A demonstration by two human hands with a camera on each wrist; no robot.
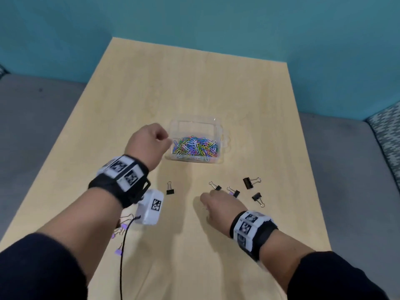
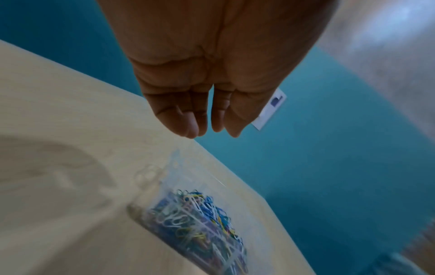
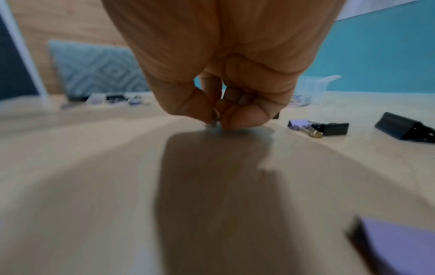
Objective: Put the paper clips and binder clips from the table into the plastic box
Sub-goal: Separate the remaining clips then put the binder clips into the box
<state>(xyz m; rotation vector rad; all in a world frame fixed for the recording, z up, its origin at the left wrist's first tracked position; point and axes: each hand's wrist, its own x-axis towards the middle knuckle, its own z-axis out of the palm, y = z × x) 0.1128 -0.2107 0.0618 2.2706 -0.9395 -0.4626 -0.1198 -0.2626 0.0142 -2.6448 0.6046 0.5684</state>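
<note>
- Pale wooden table across the centre of the head view, with grey upholstered seating at both sides and a teal wall along the top.
- Clear rectangular plastic box just above the middle of the frame, standing open on the table, holding a heap of many-coloured paper clips.
- Left hand raised at the box's left edge, back of the hand up; in the left wrist view, fingers long and close together, pointing down above the box, nothing seen between them.
- Right hand low at centre right, down on the table; in the right wrist view, thumb and fingers curled, pinching a small silvery wire piece at the table surface; too blurred to tell which kind of clip.
- Black binder clips with wire handles loose on the table: the biggest right of centre, three smaller ones beside the right hand, one alone at centre.
- Small purple binder clips at lower left, partly hidden by the left forearm.
</note>
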